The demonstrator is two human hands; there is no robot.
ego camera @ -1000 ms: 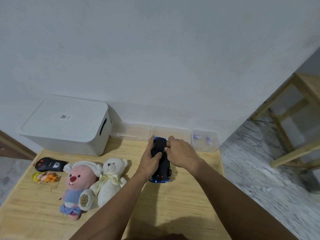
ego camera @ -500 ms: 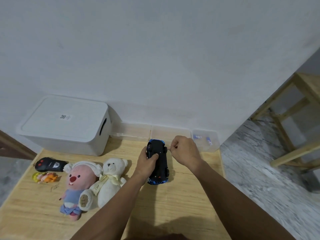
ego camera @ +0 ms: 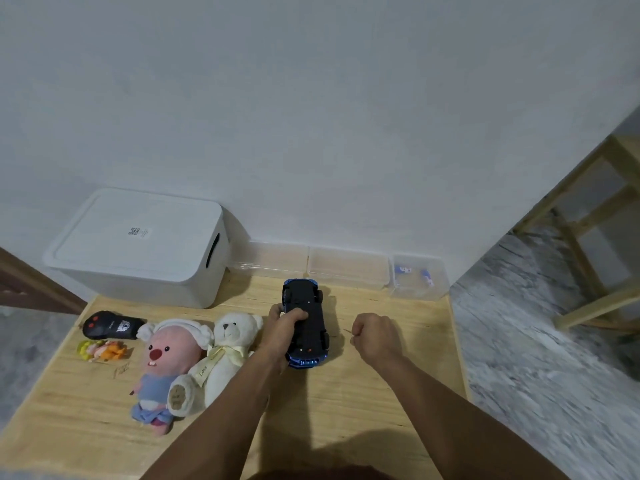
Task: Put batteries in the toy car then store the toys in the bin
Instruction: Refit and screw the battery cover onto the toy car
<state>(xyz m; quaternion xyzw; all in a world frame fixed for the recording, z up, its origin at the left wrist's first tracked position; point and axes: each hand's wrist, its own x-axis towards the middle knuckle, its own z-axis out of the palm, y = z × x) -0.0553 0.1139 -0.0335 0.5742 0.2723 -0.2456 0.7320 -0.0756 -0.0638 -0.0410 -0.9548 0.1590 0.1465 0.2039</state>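
The toy car lies belly-up mid-table, the left hand holding its side. It's probably light, stiff, slick plastic; best held across the flanks. At three o'clock, the right hand is fisted; contents unclear.

Blue-edged black toy car, white bin, pink plush, white teddy.

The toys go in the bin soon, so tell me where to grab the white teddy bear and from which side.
Take the white teddy bear around its torso, coming from above. It lies on its back, pressed against the pink plush on one side and close to the left hand on the other, so only the top looks open.
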